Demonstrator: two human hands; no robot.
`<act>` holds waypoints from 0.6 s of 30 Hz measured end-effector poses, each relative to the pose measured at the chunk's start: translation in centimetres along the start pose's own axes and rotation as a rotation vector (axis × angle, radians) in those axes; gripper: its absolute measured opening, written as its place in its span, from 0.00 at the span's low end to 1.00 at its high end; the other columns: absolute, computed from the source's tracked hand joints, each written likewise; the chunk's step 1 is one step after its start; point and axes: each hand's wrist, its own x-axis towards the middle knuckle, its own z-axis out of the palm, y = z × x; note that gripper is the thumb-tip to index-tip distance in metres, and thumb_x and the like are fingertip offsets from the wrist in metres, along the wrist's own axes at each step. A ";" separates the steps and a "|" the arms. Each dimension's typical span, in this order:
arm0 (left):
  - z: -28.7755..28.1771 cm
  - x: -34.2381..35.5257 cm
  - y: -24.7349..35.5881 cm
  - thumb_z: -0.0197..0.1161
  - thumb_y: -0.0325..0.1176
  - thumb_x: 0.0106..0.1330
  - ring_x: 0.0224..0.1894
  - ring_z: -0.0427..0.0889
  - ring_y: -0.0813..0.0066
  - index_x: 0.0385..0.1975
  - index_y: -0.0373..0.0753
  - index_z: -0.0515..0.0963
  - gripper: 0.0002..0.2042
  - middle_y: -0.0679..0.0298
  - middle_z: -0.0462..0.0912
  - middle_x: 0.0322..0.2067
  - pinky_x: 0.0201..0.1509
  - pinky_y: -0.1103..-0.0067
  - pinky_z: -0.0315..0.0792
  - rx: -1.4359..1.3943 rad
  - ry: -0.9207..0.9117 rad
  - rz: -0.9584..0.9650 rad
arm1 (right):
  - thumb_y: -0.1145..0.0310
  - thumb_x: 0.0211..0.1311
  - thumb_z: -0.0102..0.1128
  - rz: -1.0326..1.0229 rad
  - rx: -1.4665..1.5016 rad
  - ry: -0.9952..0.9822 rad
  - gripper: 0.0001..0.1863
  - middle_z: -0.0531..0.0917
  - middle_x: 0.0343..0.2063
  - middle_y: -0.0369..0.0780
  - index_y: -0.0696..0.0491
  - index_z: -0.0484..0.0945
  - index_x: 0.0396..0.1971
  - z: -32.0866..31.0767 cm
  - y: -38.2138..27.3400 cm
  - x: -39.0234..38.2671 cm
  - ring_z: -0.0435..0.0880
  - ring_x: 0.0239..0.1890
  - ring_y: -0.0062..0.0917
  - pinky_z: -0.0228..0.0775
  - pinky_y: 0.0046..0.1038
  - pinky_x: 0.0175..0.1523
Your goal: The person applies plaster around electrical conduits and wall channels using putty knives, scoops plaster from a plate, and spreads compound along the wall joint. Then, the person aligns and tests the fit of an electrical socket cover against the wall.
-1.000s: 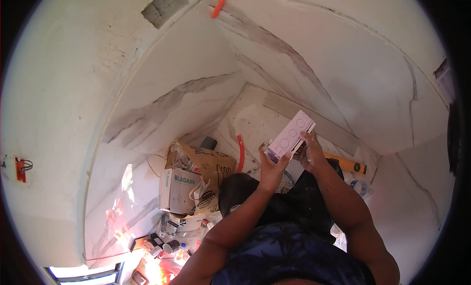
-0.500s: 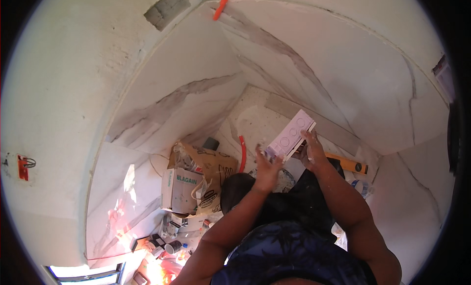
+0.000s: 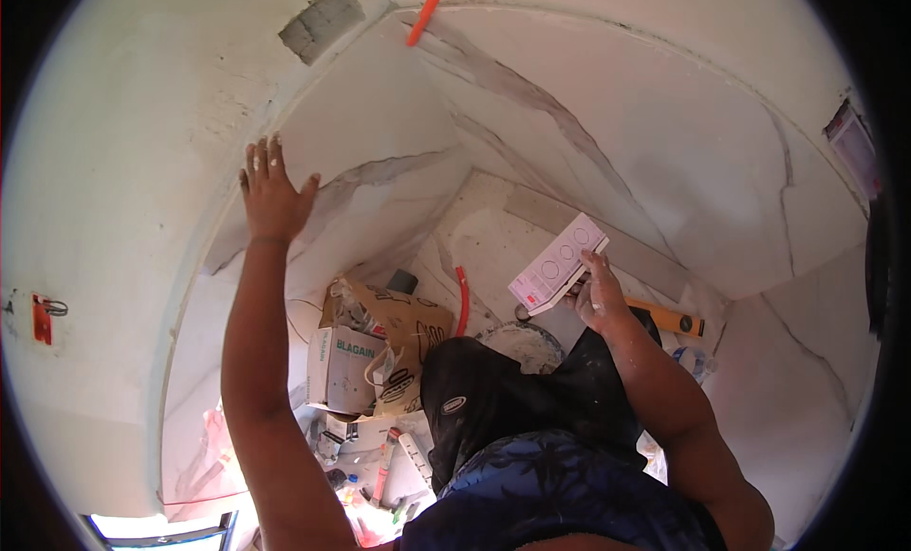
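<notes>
My right hand (image 3: pixel 600 293) grips a long pale pink box (image 3: pixel 560 263) by its right edge. Circles are printed in a row along its face, and it is held tilted above the floor. My left arm is stretched forward and left. Its hand (image 3: pixel 276 195) is open with fingers spread, against or just in front of the marbled wall tiles (image 3: pixel 380 114) near their upper edge; I cannot tell if it touches. White dust marks the fingertips of both hands. Below the pink box stands a round bucket (image 3: pixel 522 344) smeared with white, partly hidden by my dark trousers.
A torn brown paper sack (image 3: pixel 418 323) and a white cardboard box (image 3: pixel 343 366) stand at the left. Past my right forearm lies a yellow spirit level (image 3: pixel 676 320). A red pipe (image 3: pixel 463 299) lies on the floor. A rectangular recess (image 3: pixel 323 22) is cut in the upper wall; tools lie lower left.
My left hand has let go of the pink box and swung up and left to the wall. My right hand still holds the box in about the same place.
</notes>
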 end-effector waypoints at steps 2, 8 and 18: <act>-0.3 0.4 -1.1 0.63 0.50 0.59 0.73 0.45 0.56 0.70 0.42 0.49 0.43 0.54 0.52 0.70 0.73 0.57 0.44 0.104 -0.020 -0.032 | 0.52 0.64 0.54 -0.008 -0.012 -0.002 0.24 0.73 0.46 0.44 0.45 0.59 0.53 0.0 0.1 0.0 0.79 0.46 0.37 0.73 0.48 0.52; 1.1 -0.5 -1.7 0.57 0.54 0.62 0.75 0.39 0.61 0.72 0.42 0.44 0.43 0.58 0.45 0.72 0.74 0.57 0.37 0.314 -0.262 -0.165 | 0.52 0.64 0.53 -0.018 -0.023 0.019 0.24 0.73 0.45 0.44 0.46 0.59 0.53 -0.6 0.4 0.6 0.79 0.45 0.35 0.74 0.47 0.49; 2.3 -0.4 -0.3 0.57 0.54 0.59 0.73 0.45 0.62 0.71 0.43 0.48 0.43 0.59 0.51 0.70 0.74 0.56 0.38 0.252 -0.112 -0.263 | 0.53 0.64 0.53 -0.008 -0.027 0.050 0.22 0.74 0.43 0.47 0.46 0.59 0.52 -0.8 1.0 1.4 0.80 0.44 0.39 0.74 0.51 0.49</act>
